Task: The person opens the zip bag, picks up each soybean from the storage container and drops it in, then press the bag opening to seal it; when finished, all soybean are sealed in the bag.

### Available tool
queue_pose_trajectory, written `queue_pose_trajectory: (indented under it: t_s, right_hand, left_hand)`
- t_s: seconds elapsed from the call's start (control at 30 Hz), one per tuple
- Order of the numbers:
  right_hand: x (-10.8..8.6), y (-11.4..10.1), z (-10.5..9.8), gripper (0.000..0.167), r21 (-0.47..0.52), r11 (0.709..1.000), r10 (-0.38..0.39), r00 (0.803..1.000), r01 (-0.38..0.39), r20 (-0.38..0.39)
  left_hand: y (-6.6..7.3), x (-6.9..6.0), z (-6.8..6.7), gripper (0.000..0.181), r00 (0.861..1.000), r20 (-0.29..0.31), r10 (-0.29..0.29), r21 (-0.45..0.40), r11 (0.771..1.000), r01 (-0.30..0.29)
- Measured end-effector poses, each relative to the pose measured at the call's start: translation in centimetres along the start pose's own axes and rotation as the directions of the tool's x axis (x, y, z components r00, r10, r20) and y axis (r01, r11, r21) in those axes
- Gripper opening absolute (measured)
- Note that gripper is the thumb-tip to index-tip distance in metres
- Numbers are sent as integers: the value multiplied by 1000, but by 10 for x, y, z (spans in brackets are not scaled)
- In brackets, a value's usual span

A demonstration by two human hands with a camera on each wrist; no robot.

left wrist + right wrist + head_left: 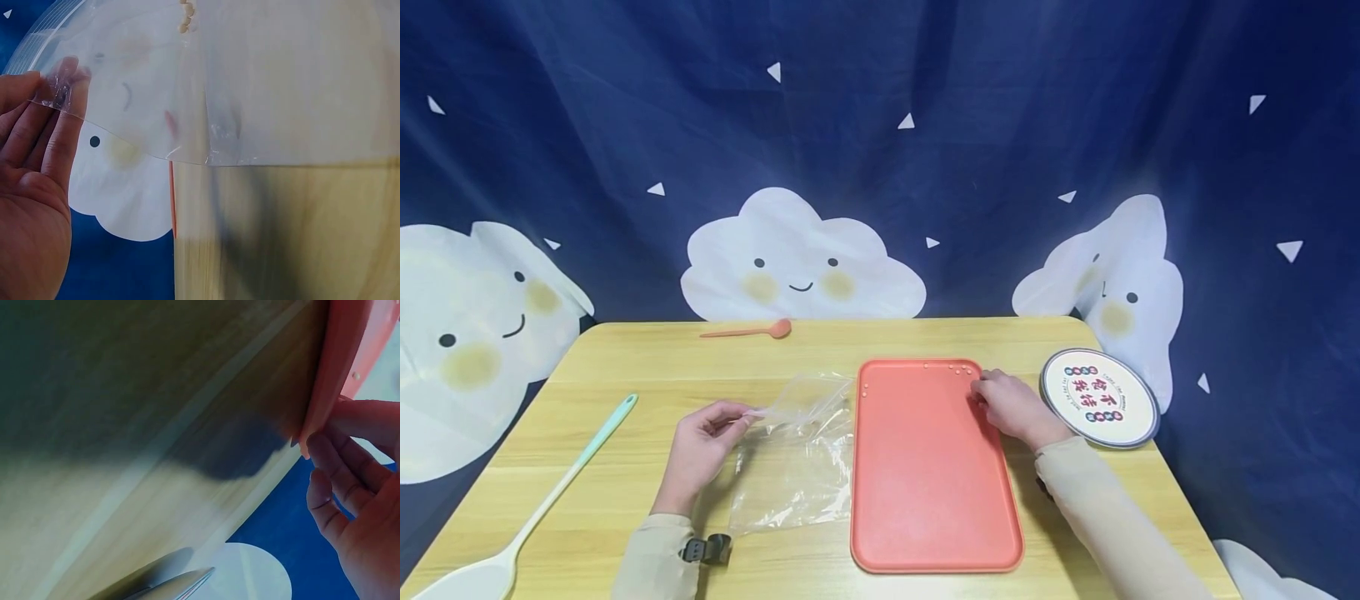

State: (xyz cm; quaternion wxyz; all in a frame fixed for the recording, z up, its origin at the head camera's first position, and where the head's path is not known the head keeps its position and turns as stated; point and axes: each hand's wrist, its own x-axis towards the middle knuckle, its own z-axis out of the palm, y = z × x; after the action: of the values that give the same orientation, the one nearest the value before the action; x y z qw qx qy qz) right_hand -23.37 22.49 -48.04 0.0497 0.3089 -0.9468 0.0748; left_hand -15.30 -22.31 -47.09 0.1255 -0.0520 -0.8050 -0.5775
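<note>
I have the left hand (706,443) pinching the clear bag (797,479), at 9 o'clock of the red tray (932,483); the right hand (1013,407) grips the tray's rim near 1. Holds made, but small beads (957,372) lie loose at 11 and 1: I judge work unfinished. Whether pale specks (186,17) showing through the bag sit inside, I cannot tell.

Navy backdrop (835,117), seemingly fabric, smiling white clouds (805,229), light wood-grain table (647,358)

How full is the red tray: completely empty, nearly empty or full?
Nearly empty: in the head view, the red tray shows only a few small pale pieces near its far end, its middle bare.
</note>
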Motion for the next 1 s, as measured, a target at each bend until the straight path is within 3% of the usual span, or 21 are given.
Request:
queue_pose_trajectory:
  t_s: [0.33,0.57,0.73,1.0]
  right_hand:
    - [1,0,1,13,-13,1000,14,1000,-14,-12]
    - [6,-2,-1,11,190,980,74,993,-55,-90]
    - [13,-14,-10,7,377,923,124,985,-70,-120]
    - [32,-44,-26,9,637,769,163,981,-59,-106]
  left_hand:
    - [-1,1,-1,9,1000,1,-5,8,1000,5]
    - [-2,1,-1,8,1000,-1,3,3,1000,-3]
    - [-2,1,-1,9,1000,2,0,-15,1000,0]
    - [-2,1,-1,9,1000,2,-8,11,1000,8]
